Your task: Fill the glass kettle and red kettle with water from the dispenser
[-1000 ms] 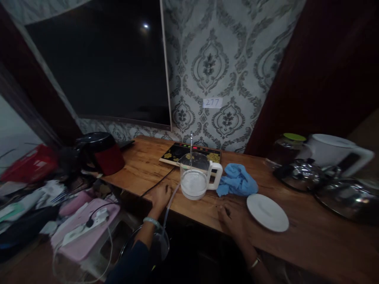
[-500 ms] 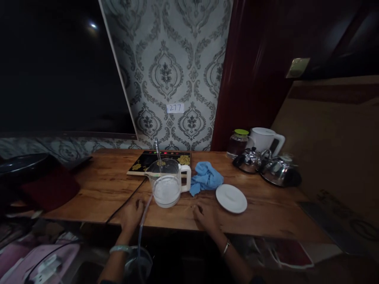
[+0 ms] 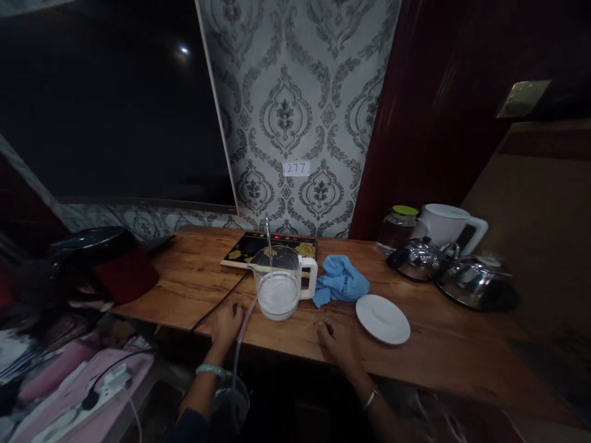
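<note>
A clear glass jug (image 3: 278,296) with a white handle (image 3: 308,278) stands on the wooden table, partly filled with frothy water. Water falls into it from a metal spout (image 3: 268,237) above. My left hand (image 3: 227,325) rests on the table left of the jug, its fingers curled in and nothing seen in them. Beside it a clear hose (image 3: 241,338) runs down over the table edge. To the jug's right, my right hand (image 3: 339,341) lies near the front edge with loosely curled fingers, holding nothing visible. A white lid (image 3: 382,319) lies beyond it, near a crumpled blue cloth (image 3: 342,280).
Behind the jug is a black tea stove (image 3: 247,247) with gold flowers. A glass jar (image 3: 396,231), a white pitcher (image 3: 446,224) and two steel kettles (image 3: 475,283) stand at the right. A red pot (image 3: 122,271) sits left. Below, a power strip (image 3: 108,387) lies on a pink surface.
The whole view has shifted, so things appear further right. Both hands stay in place on the table, and the water still falls into the jug.
</note>
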